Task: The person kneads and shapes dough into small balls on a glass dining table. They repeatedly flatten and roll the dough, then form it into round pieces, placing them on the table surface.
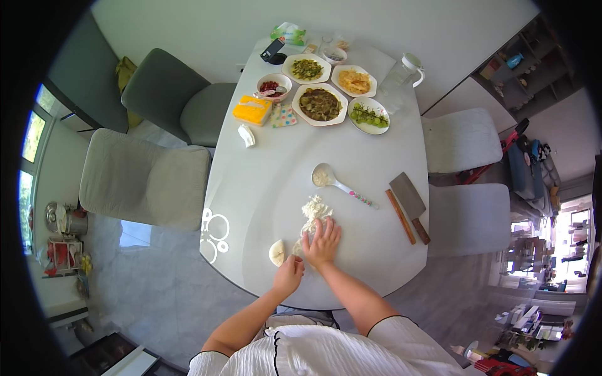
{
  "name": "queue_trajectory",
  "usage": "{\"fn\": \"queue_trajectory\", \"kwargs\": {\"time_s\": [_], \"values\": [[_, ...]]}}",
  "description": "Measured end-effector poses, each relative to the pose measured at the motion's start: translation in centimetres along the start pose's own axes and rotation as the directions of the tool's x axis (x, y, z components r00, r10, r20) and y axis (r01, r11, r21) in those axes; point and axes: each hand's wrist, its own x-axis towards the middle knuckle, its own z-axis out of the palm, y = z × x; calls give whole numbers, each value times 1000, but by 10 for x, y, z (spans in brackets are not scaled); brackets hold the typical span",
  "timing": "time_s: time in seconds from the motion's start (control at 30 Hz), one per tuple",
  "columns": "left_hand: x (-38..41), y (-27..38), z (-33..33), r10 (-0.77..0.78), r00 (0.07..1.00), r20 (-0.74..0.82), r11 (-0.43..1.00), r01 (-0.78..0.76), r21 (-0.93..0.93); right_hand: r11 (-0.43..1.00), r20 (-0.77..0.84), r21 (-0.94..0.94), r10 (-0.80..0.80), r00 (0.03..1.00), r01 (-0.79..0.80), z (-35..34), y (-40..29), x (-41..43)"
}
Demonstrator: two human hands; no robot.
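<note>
My right hand [322,242] lies palm down with its fingers apart on loose white flour [314,210], which trails down the light table [273,178]. Beside it on the left is my left hand [289,275], its fingers curled; whether they hold anything cannot be told. A pale piece of dough [277,253] rests just beyond the left hand and to its left. Above the flour lies a white ladle [335,182] with flour in its bowl and a flowered handle. To the right are a wooden rolling pin [400,217] and a cleaver [409,195] with a wooden handle.
Plates of cooked food [320,104], a plate of green grapes [369,116], a bowl of red fruit [273,88], a yellow packet [252,110], crumpled tissue [246,136], a phone on a stand [273,50] and a glass pitcher [400,75] stand across the far half. Chairs [146,176] flank the table.
</note>
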Motion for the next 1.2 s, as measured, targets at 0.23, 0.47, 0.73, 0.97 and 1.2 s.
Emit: {"fn": "queue_trajectory", "kwargs": {"time_s": [0.23,0.47,0.73,0.97,1.2], "values": [[-15,-30,-7,76,996,-36,997,-75,38,1000,41,-6,-7,999,7,3,-4,2],[-32,-33,-25,50,992,-116,988,-66,-140,761,-13,644,114,993,-79,8,66,-6],[-36,-30,-33,75,974,-214,984,-108,-145,879,297,290,293,909,-378,-25,41,-64],[-42,-35,-51,114,956,-270,985,-144,-95,896,-130,423,206,970,-134,-32,48,-33],[-52,-36,-63,105,971,-216,979,-139,-151,992,-114,116,63,992,-50,-17,30,-30]]}}
